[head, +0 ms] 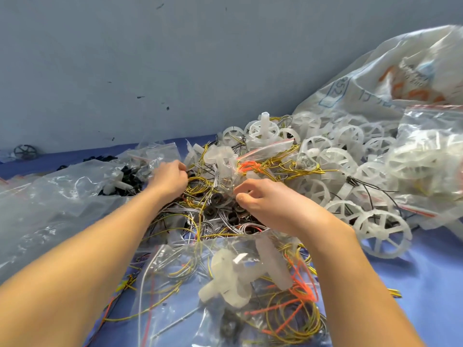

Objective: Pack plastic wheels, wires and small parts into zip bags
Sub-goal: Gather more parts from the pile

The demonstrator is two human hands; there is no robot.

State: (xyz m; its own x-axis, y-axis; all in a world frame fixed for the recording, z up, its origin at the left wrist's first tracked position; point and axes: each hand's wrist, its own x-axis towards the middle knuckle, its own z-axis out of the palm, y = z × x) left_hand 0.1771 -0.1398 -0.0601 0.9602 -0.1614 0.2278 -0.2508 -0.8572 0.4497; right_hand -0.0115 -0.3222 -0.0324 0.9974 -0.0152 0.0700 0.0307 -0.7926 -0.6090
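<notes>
A person's left hand (170,180) and right hand (271,200) curl their fingers into tangled yellow and grey wires (198,187), their grip hidden. One filled clear zip bag (175,309) lies nearest, while white spoked plastic wheels (350,151) sit heaped and unpacked.

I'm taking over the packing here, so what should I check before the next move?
1. Hands at the wire tangle: ok, left hand and right hand are both in it.
2. Left hand's hold: cannot tell, fingertips hidden.
3. Right hand's hold: cannot tell.
4. Strands separated: not ok, knotted together.
5. Wheels close by: ok, piled to the right.
6. Near zip bag sealed: cannot tell.
</notes>
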